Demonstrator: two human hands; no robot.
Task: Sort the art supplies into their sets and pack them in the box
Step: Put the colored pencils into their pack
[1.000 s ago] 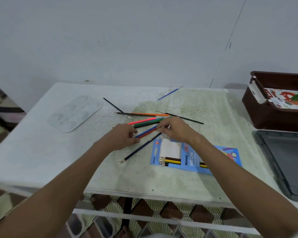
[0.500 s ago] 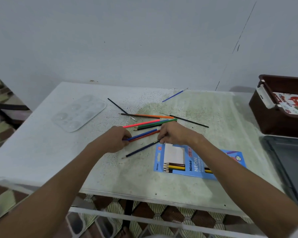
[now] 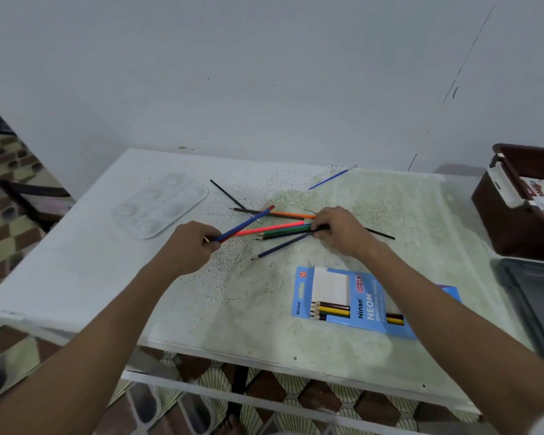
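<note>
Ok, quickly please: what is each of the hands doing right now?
Left hand: grips the blue and red pencils.
Right hand: fingers curled on the loose pencils on the table.

palette (image 3: 160, 205) lies left of the loose pencils (image 3: 277, 229), pencil pack (image 3: 352, 301) before them, box (image 3: 522, 202) far right.

The blue pencil pack (image 3: 363, 304) on the table bore the brand "Ninso" twice, once at its left edge and once beside the word "NEON". A smaller line beneath read "COLOURED PENCILS". A small red tag at its top corner showed "12". Printing on the booklet in the brown box (image 3: 512, 215) was illegible.
</note>
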